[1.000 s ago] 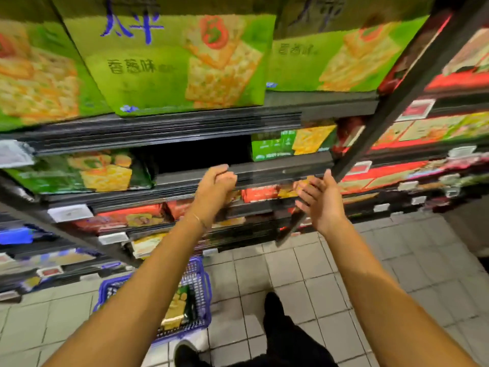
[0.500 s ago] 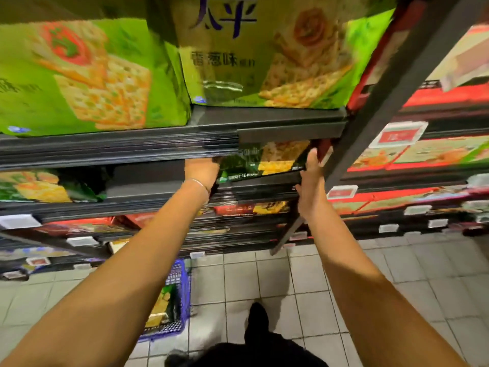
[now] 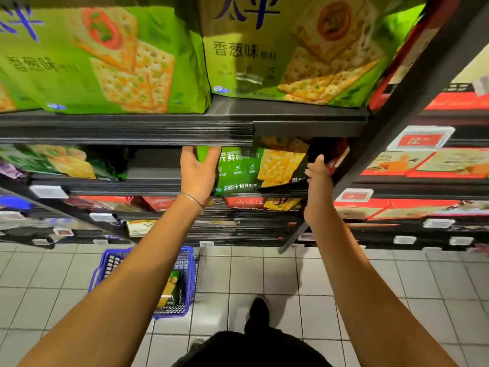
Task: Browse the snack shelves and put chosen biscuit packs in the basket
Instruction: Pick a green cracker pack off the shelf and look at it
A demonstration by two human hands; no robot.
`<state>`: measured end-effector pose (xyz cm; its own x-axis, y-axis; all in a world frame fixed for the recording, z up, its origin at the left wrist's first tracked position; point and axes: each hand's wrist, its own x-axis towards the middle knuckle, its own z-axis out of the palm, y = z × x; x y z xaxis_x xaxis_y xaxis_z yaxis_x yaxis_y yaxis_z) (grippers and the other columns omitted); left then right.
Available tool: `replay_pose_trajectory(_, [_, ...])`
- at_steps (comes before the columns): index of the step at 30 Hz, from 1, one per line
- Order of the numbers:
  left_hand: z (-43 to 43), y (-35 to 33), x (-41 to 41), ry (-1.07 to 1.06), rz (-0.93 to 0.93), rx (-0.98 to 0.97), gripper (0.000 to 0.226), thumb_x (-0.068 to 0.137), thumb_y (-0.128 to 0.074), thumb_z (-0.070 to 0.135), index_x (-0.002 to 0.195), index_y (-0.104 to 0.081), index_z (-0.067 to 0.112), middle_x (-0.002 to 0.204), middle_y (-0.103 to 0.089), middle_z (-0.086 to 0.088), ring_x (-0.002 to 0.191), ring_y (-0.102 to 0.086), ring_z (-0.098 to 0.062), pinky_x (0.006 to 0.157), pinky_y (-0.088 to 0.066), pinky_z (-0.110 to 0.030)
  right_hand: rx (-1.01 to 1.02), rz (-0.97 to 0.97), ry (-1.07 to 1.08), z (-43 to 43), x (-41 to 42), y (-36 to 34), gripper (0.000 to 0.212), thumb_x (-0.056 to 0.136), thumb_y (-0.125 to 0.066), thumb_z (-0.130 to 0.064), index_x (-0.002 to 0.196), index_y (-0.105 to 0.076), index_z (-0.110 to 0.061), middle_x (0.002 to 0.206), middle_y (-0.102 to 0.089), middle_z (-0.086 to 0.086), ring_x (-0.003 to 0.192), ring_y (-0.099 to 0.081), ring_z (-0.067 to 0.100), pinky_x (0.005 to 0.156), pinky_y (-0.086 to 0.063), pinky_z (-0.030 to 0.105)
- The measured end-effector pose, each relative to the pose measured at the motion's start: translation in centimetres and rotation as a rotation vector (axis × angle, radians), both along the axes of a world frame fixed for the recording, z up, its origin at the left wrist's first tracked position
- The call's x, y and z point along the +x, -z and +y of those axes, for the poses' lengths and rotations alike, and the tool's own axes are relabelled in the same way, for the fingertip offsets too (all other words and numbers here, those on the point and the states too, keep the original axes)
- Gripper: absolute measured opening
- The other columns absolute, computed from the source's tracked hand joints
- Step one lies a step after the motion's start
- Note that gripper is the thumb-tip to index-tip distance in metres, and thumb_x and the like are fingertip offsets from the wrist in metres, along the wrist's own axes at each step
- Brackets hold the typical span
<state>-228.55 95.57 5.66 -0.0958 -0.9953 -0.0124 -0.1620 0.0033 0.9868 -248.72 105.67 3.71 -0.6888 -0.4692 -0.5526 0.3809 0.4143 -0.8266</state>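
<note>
Both hands hold the green biscuit pack (image 3: 254, 170) on the second shelf (image 3: 148, 188): left hand (image 3: 197, 178) curled round its left end, right hand (image 3: 317, 186) gripping its right edge. Well below, the blue basket (image 3: 172, 312) stands on the tiled floor (image 3: 264, 274) under the left forearm.

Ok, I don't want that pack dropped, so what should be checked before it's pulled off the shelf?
1. Left hand grips the green cracker pack at its left end: ok.
2. Right hand grip at the right end: cannot tell, fingertips hidden.
3. Pack top free of the upper shelf edge: not ok, tucked beneath it.
4. Blue basket on the floor below: ok.
5. Room in basket: cannot tell, arm covers it.
</note>
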Motion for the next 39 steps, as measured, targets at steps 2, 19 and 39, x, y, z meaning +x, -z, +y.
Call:
replay_pose_trajectory(2, [0.5,0.1,1.5,-0.003,0.004,0.031,0.018,0.100,-0.066,0.026,0.101,-0.057,0.011,0.100,-0.064,-0.011,0.093,-0.062,-0.019,0.090,-0.052,-0.044,-0.047,0.140,0.008,1.7,1.2,-0.2,0.039,0.112,-0.036,-0.041,0.118,-0.063,-0.013,0.125,-0.068,0.013,0.115,-0.060,0.025,0.107,-0.039,0.040])
replay_pose_trajectory(19, [7.4,0.8,22.4,0.092,0.356,0.623,0.050,0.097,-0.052,0.064,0.102,-0.081,0.024,0.108,-0.079,-0.008,0.096,-0.077,-0.027,0.064,-0.063,-0.042,-0.082,0.116,-0.401,7.5,14.4,-4.2,0.053,0.104,-0.043,-0.064,0.118,-0.077,-0.025,0.117,-0.078,0.002,0.115,-0.071,0.026,0.105,-0.053,0.044])
replay_pose_trajectory(39, [12.6,2.3,34.2,0.271,0.561,0.851,0.050,0.096,-0.050,0.065,0.111,-0.081,0.028,0.125,-0.074,-0.009,0.107,-0.074,-0.030,0.074,-0.063,-0.050,-0.117,0.708,-0.541,13.5,25.1,-8.1,0.030,0.110,-0.045,-0.032,0.088,-0.051,-0.013,0.084,-0.047,0.005,0.077,-0.044,0.013,0.071,-0.033,0.036])
